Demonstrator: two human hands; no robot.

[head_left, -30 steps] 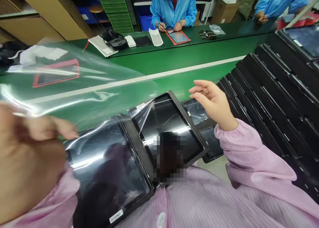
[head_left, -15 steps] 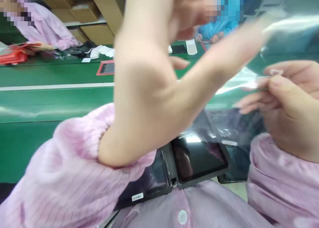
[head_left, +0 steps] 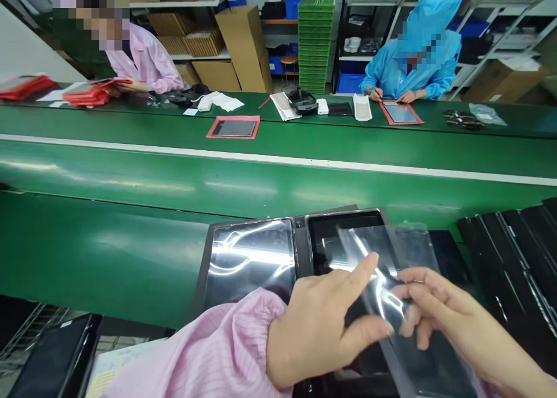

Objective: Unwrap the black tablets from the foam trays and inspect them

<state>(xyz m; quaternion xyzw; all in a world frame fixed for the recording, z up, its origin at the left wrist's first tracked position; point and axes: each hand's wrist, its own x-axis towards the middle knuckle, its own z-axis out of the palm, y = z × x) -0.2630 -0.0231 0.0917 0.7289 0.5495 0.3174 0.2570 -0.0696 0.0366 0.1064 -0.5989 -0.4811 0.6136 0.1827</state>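
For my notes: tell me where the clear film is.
Head view, lower right of centre: the clear film is held between the left hand and right hand, over the right-hand screen.

The belt was glossy green with one white line along it. At its near edge the screens were black, the film clear with white glints, the sleeve pale pink with fine stripes. Near the far edge a tray had a red rim.
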